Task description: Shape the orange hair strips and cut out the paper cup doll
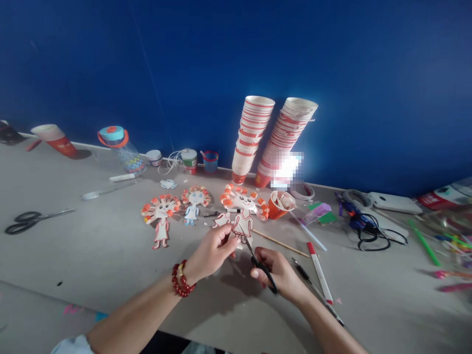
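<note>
In my left hand point(214, 248) I pinch a small paper doll cutout point(243, 223), drawn with a red-outlined dress. My right hand point(276, 270) has its fingers in the handles of black-handled scissors point(263, 270). The blades meet the lower edge of the cutout, close to my left fingertips. Right behind the cutout is a doll head point(244, 200) with orange and white curled paper hair; whether the two are joined I cannot tell. Two similar paper dolls lie to the left, one in a red-outlined dress point(161, 228), one in blue point(191, 211).
Two tall stacks of paper cups point(254, 132) point(285, 132) stand against the blue wall. A cup of scraps point(282, 205), a red marker point(320, 273), a black pen point(306, 273) and a glue gun point(354, 214) lie to the right. Other scissors point(37, 219) and a bottle point(123, 147) are left.
</note>
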Tool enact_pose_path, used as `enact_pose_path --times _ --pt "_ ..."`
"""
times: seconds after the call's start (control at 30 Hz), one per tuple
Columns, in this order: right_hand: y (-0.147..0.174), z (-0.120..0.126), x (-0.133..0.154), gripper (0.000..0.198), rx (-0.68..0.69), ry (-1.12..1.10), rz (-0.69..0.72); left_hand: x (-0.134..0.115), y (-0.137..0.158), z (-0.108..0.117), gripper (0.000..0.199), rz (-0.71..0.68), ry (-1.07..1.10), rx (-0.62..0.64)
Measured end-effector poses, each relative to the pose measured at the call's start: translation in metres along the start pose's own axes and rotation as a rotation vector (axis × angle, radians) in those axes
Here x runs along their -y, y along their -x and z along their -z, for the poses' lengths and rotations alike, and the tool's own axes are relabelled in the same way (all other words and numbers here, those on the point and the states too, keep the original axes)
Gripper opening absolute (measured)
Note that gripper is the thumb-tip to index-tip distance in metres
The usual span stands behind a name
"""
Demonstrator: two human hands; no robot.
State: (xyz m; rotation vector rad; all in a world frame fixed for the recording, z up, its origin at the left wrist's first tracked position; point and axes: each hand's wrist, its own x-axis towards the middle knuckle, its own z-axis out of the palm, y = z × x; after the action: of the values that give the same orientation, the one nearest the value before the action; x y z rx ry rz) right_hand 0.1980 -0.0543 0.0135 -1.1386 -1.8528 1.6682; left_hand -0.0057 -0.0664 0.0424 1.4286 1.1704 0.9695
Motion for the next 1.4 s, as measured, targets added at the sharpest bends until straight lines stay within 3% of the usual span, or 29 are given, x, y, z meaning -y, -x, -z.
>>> enact_pose_path --times 0.33,0.67,1.4 --pt "0.0001 0.003 0.0033 0.058 -0.02 0.095 0.008 -0.0043 -0.0026 0.0021 0.015 0.065 0.115 -0.002" --pt "0.0007 -0.0017 0.0092 0.061 0.039 -0.038 -0.023 -0.0049 -0.0022 0.0022 0.015 0.062 0.137 -0.025" --pt "0.0005 -0.0044 0.0026 0.058 -0.011 -0.062 0.015 -0.0056 -0.0025 0.0014 0.014 0.067 0.199 -0.001"
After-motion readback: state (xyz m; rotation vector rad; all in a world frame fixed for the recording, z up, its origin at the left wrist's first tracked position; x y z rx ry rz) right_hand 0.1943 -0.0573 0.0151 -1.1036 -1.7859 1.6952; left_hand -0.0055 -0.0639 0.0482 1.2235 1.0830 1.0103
